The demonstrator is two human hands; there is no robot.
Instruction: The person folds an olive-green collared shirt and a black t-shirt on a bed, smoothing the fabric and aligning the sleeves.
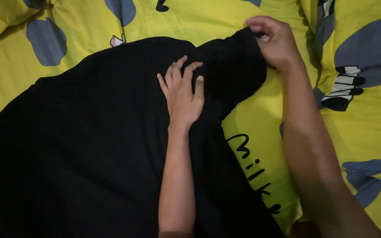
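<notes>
My left hand [182, 94] flat, fingers spread, pinning black cloth [89, 145] mid-frame; right hand [275, 42] pinching its corner, upper right. Weak pinch: corner may slip onto yellow bedsheet [367, 128].

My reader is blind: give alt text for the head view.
Two bare hands work a black garment spread on a yellow patterned bedsheet. The left hand lies flat on the cloth; the right hand pinches its upper edge.
</notes>
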